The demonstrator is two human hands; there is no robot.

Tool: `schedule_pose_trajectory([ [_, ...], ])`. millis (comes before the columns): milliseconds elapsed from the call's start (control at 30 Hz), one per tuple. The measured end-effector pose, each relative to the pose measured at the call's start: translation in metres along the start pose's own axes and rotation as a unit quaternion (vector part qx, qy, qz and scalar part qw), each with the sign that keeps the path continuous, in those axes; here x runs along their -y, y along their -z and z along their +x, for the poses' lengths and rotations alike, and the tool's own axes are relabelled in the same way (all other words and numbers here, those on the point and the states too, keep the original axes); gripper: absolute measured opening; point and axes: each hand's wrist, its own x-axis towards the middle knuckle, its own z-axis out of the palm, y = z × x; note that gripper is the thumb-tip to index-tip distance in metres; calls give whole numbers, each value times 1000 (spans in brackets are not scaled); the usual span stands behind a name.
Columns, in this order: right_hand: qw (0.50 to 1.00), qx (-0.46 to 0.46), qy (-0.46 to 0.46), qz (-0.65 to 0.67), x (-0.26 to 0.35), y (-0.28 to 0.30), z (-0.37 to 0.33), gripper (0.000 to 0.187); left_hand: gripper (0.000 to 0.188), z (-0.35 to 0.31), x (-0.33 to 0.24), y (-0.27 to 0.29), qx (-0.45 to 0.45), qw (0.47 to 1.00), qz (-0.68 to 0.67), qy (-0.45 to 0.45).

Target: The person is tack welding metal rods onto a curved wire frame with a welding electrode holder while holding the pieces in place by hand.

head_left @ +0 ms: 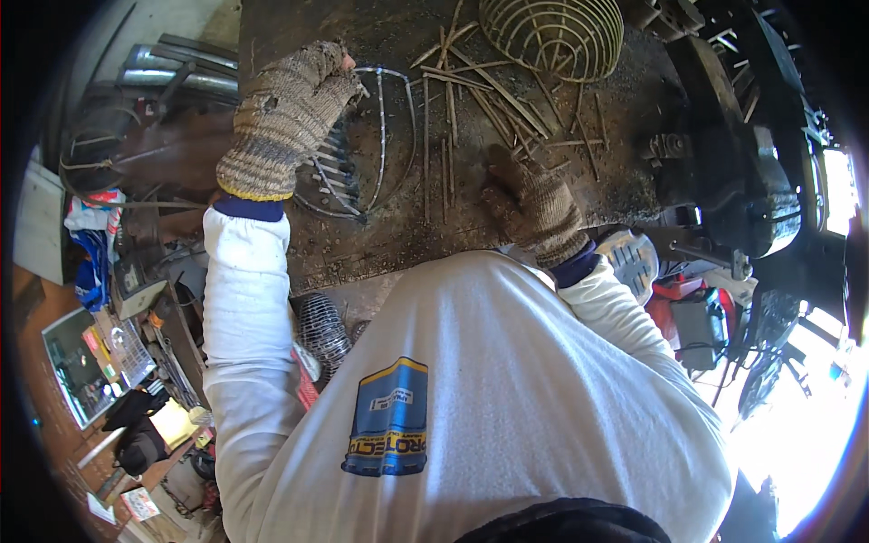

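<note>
Both hands wear dirty knitted work gloves. At the upper left, my left hand [291,118] is closed on the rim of a rounded wire frame [381,136] lying on the dark metal workbench [362,262]. Two thin rods cross inside this frame, and a row of short bars [337,167] lies beneath its left part. Right of the frame, near the bench's front edge, my right hand [541,210] has curled fingers beside the lower ends of loose thin metal rods [507,101]. Its fingertips are dark against the bench, so whatever they hold is hidden.
A round wire basket [554,41] stands at the back of the bench. Dark heavy machinery [756,172] borders the right side. Metal tubes [181,77] lie at the far left. Below the bench edge sits a wire coil or basket [323,330]; clutter fills the lower left.
</note>
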Motion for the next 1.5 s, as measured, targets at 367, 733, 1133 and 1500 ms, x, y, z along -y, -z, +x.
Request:
schedule_pose_trajectory([
  [367,999,3,-24,37,10,13,7,50,17,29,2,-33,115,976,-96,158],
  [733,998,-13,-13,56,-1,8,2,52,16,31,-9,-42,123,927,-193,297],
  [1133,999,-4,-7,47,-6,5,-2,54,18,28,-9,-41,127,965,-74,216],
  [1500,998,1,-33,61,-1,7,-2,53,14,34,-1,-43,126,919,-209,309],
])
